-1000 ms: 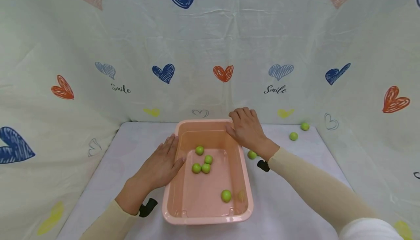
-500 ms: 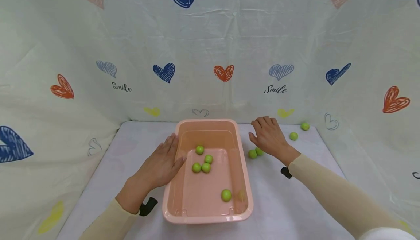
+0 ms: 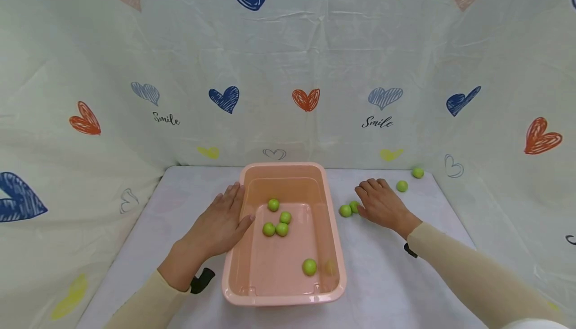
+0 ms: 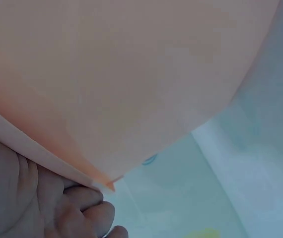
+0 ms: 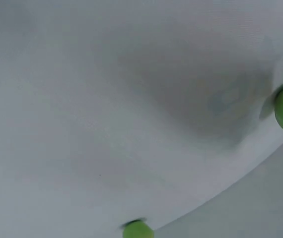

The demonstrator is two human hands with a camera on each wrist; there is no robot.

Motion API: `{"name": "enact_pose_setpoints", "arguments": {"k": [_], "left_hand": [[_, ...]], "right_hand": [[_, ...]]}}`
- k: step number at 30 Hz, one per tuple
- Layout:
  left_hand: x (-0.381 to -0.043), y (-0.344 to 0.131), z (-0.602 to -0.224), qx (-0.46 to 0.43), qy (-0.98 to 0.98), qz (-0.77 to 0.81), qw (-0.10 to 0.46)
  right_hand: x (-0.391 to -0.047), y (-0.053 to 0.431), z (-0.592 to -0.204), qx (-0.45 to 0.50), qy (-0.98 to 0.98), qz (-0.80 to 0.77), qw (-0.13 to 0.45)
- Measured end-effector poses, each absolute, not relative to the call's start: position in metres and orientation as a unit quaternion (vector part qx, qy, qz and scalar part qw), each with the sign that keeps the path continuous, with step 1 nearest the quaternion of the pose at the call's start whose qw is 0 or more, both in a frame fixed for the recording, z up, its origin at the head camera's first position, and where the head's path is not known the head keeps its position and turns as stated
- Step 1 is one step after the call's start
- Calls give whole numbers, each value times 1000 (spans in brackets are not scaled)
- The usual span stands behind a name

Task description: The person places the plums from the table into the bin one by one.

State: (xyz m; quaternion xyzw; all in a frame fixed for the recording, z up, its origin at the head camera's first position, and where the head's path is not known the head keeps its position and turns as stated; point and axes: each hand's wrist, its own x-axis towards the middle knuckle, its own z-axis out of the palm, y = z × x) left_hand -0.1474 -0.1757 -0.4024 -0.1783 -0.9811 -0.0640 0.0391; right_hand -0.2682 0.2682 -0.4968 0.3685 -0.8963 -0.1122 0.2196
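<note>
A pink plastic basin stands on the table, with several small round green fruits on its floor. My left hand rests on the basin's left rim, fingers straight and thumb over the edge. In the left wrist view, part of that hand shows beside the basin's wall. Over the table to the right, my right hand has nothing visible in it. Its thumb is close to a green fruit, which has another fruit beside it.
Two more green fruits, a nearer one and a farther one, lie near the table's back right corner. A pale curtain printed with hearts hangs behind and at the sides of the white table.
My right hand has left the basin's far right rim and moved right and nearer, to beside the two fruits on the table. The left hand and the basin stay where they were.
</note>
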Motion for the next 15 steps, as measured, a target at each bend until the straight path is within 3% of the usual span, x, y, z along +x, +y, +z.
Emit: {"name": "enact_pose_setpoints", "arguments": {"k": [15], "left_hand": [[-147, -173, -398, -177, -983, -36, 39]], "right_hand": [[-268, 278, -519, 362, -901, -125, 205]]}}
